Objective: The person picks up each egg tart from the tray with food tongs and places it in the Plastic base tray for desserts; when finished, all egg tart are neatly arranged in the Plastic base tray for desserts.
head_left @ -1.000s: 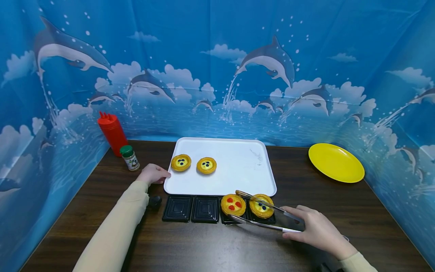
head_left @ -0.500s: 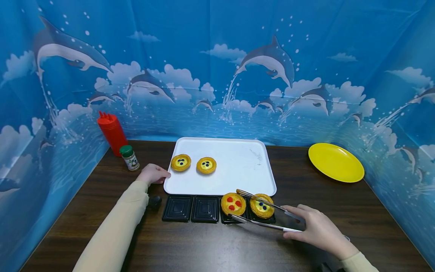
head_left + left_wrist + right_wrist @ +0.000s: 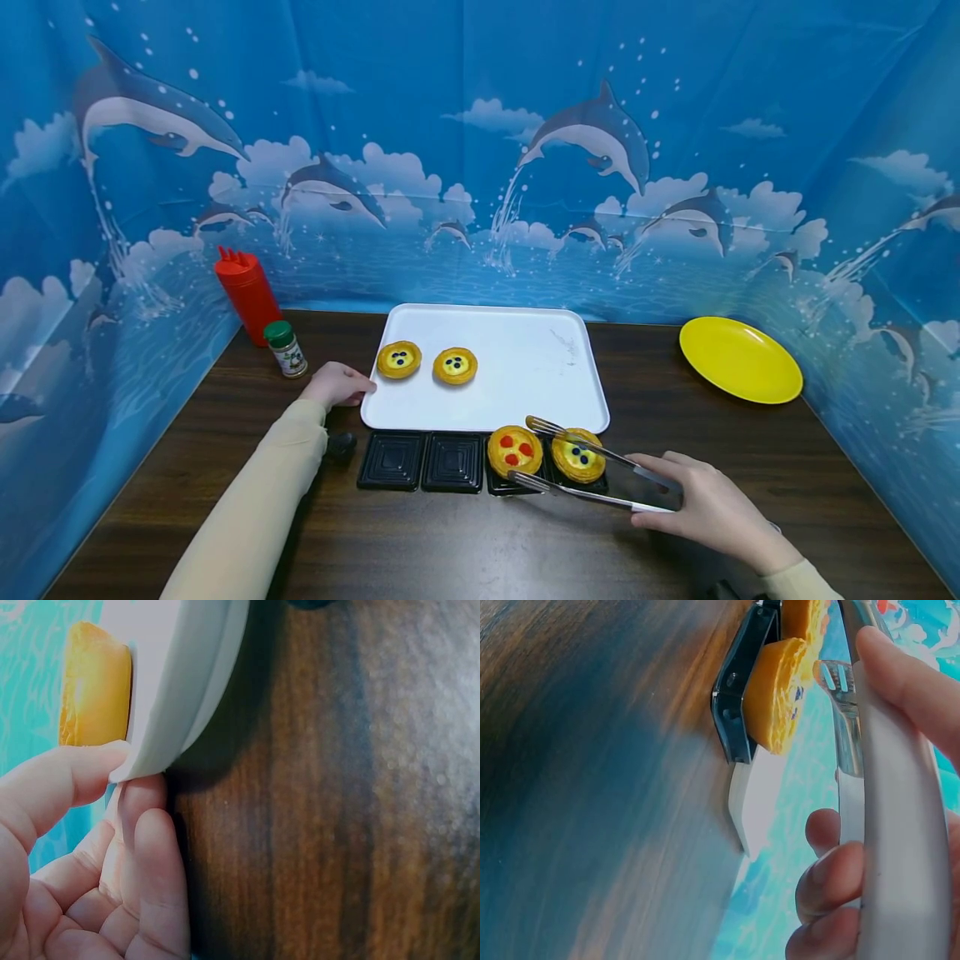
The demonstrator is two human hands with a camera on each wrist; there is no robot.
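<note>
My left hand (image 3: 337, 385) pinches the tray's (image 3: 525, 367) left edge; my right hand (image 3: 708, 508) grips parted tongs (image 3: 592, 495) by two tarts (image 3: 515, 451) in dishes (image 3: 498, 485) along its near edge. They look light, perhaps crumbly; rims suit gripping.

Left grip (image 3: 336, 386) pinched, right grip (image 3: 708, 504) held wider

The left arm (image 3: 232, 525) runs in a long line from the near edge toward the far side, slanting right, its cream sleeve (image 3: 288, 450) reaching to the wrist. Its thumb (image 3: 41, 787) is set opposite the index fingertip in a close pinch, with the neighbouring fingers (image 3: 159, 877) bent together.

The right arm (image 3: 801, 582) enters at the near right corner, mostly out of view, its wrist (image 3: 761, 546) bare. The back of that hand faces up and it points left; the right thumb (image 3: 907, 686) stands well apart from the curled right fingers (image 3: 829, 885).
</note>
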